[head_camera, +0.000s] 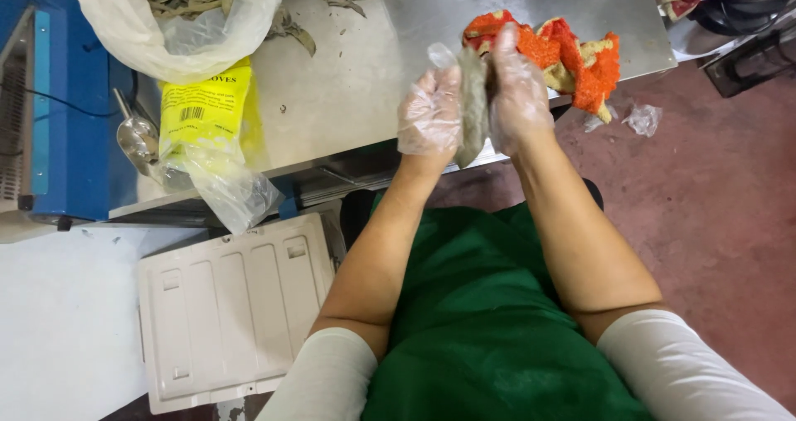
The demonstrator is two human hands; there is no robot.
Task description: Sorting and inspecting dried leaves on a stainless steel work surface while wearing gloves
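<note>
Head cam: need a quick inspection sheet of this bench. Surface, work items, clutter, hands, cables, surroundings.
Surface: steel table, leaf bits scattered on it.
Work items: grey-green wad pressed between both gloved hands, above the table's near edge.
Clutter: orange-red cloth; yellow-labelled bag; clear bag of dried leaves; metal scoop.
Hands: left hand and right hand, in clear plastic gloves, both closed on the wad.
Cables: thin black cable across the blue machine.
Surroundings: reddish floor; beige panel; crumpled plastic scrap.
</note>
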